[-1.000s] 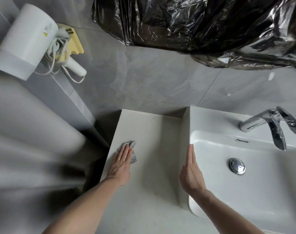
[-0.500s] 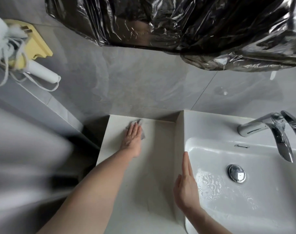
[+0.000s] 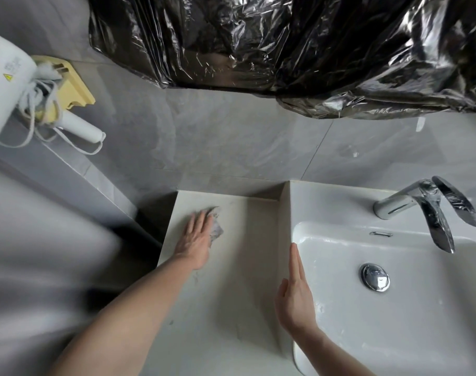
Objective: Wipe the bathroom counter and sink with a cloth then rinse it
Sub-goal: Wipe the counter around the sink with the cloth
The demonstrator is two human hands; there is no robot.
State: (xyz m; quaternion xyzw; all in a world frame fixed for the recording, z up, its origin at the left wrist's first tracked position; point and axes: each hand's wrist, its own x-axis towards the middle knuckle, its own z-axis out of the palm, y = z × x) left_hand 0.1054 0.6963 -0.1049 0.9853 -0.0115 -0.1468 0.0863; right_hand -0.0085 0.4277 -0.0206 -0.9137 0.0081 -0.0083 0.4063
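Observation:
My left hand (image 3: pixel 194 237) lies flat with straight fingers on a small grey cloth (image 3: pixel 217 228), pressing it onto the pale counter (image 3: pixel 231 294) near its far left corner. Most of the cloth is hidden under the palm. My right hand (image 3: pixel 295 297) rests with straight fingers on the left rim of the white sink (image 3: pixel 394 321), holding nothing. The basin is wet, with a chrome drain plug (image 3: pixel 374 276) in its middle. A chrome faucet (image 3: pixel 421 207) stands at the sink's back right.
A white hair dryer (image 3: pixel 6 85) with its coiled cord hangs on a yellow holder (image 3: pixel 71 88) on the left wall. Crumpled black plastic sheeting (image 3: pixel 285 44) covers the wall above the counter. Grey tiles run behind. A blurred grey surface fills the left.
My left hand slid the cloth toward the back of the counter, then slightly back and left. The right hand stayed on the sink rim. The camera view shifted.

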